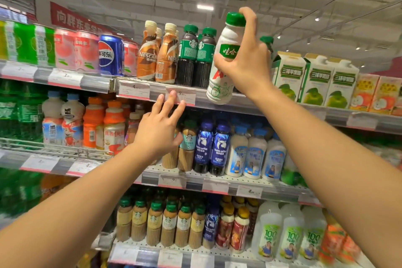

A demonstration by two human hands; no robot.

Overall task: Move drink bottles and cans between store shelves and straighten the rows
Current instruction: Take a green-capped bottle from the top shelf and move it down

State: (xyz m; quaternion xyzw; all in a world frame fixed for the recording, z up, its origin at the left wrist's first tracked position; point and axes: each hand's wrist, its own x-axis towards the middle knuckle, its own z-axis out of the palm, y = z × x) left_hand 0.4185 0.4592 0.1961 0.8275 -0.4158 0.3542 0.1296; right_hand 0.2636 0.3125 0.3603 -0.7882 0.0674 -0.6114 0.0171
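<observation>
Right hand (245, 65) grips white green-capped bottle (224, 59), tilted at top shelf (195, 98) edge, upper centre. Left hand (158, 130) spread, empty.

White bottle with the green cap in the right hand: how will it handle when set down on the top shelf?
The white bottle is tall and narrow, so it probably tips easily. It looks like rigid plastic and shouldn't buckle. The right hand holds it tilted; level it first.

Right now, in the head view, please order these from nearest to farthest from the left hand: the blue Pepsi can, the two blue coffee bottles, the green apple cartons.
From the left hand:
1. Blue coffee bottles, just right, middle shelf.
2. Pepsi can, upper left, top shelf.
3. Green apple cartons, far right, top shelf.
</observation>
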